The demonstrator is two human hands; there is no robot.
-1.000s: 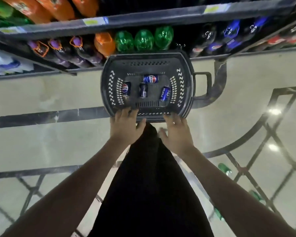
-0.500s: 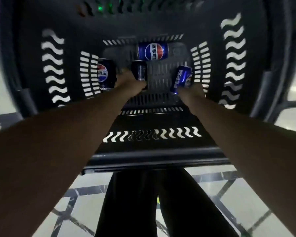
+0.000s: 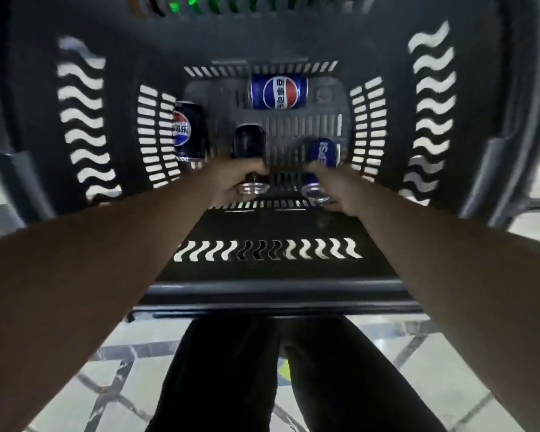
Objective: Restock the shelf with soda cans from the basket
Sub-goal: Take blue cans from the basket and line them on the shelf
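Note:
A dark plastic basket (image 3: 268,291) fills the view, seen from above. On its floor lie several blue Pepsi cans. My left hand (image 3: 231,182) is shut on a dark can (image 3: 250,145) near the middle, its silver end toward me. My right hand (image 3: 337,188) is shut on a blue can (image 3: 323,154) just to the right. A third can (image 3: 187,132) lies against the left wall, and a fourth can (image 3: 278,92) lies sideways at the far end. The shelf is hidden except for green glints at the top.
The basket's slotted walls (image 3: 88,120) rise steeply on both sides around my arms. Below the near rim are my dark trouser legs (image 3: 231,385) and a pale tiled floor (image 3: 434,369) with dark lines.
A second ago both hands rested on the basket's near rim. They have reached down inside and closed on two cans, and my head has come much closer to the basket.

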